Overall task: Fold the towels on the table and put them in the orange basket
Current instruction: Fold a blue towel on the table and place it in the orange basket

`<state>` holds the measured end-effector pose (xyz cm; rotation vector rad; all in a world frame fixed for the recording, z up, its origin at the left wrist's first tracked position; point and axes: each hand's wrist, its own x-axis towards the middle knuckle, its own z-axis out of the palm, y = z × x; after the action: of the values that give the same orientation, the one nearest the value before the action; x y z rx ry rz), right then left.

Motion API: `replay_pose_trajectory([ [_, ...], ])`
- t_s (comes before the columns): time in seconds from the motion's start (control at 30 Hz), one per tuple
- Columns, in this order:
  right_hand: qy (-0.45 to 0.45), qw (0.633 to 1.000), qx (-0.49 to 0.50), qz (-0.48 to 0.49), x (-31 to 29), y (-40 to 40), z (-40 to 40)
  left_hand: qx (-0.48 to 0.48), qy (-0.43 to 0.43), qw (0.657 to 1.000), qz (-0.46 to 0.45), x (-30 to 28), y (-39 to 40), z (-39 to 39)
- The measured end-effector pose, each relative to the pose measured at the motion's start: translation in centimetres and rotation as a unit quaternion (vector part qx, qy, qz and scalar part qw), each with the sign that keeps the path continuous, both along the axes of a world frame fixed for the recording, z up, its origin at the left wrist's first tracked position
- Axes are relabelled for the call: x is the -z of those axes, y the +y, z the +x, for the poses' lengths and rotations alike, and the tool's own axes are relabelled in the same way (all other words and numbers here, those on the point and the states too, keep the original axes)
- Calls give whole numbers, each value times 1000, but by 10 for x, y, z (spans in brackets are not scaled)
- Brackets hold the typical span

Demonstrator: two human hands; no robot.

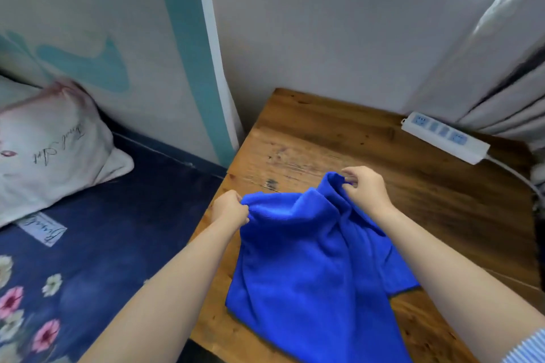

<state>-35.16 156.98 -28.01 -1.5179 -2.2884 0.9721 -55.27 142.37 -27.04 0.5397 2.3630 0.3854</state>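
- Head view: a blue towel (309, 268) lies rumpled on the wooden table (339, 138), which serves as the landmark here; the cloth covers the table's near-left part, and its near edge runs out of the bottom of the frame.
- The left hand (230, 209) is over the table's left edge, fingers curled tight round a bunched far-left corner of the towel; the cloth spreads away from that grip to the right and toward the viewer.
- The right hand (365, 188) is nearer the table's middle, a little farther from the viewer than the left; thumb and forefinger pinch the towel's raised far-right corner, the other fingers loosely bent; whether they also touch the cloth is hard to tell.
- Between the two grips the top edge sags in a shallow fold; below the right hand the towel hangs down in a long crease, and a flap lies flat on the table under the right forearm.
- A white power strip (445, 135) lies on the table's far-right corner, well apart from the towel, its cable trailing off the right edge.
- Off the table's left side is a bed with a dark floral sheet (88, 244), a pale pillow (50, 150) and a white-and-teal headboard (118, 47); pale curtains (507, 68) hang beyond the far-right corner.
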Motion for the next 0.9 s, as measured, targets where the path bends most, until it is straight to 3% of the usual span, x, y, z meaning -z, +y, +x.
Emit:
replay_pose_trajectory([
  [0.2,-58,997,44,-30,37,-2,2,-135,-138,979,64,33,6,-22],
  [0.4,-111,992,44,-45,57,-6,-26,-161,-211,963,46,55,1,-25],
  [0.53,-187,980,53,-48,61,-8,-42,-92,-196,975,43,58,1,-22],
  [0.7,-205,977,-21,64,54,-33,-43,-77,-120,989,48,60,2,-27],
  [0.8,-171,982,-31,69,54,-52,-38,-108,-104,987,61,58,-2,-36],
  [0.9,-91,994,67,-7,55,-60,-40,-167,-144,970,103,55,-3,-40],
])
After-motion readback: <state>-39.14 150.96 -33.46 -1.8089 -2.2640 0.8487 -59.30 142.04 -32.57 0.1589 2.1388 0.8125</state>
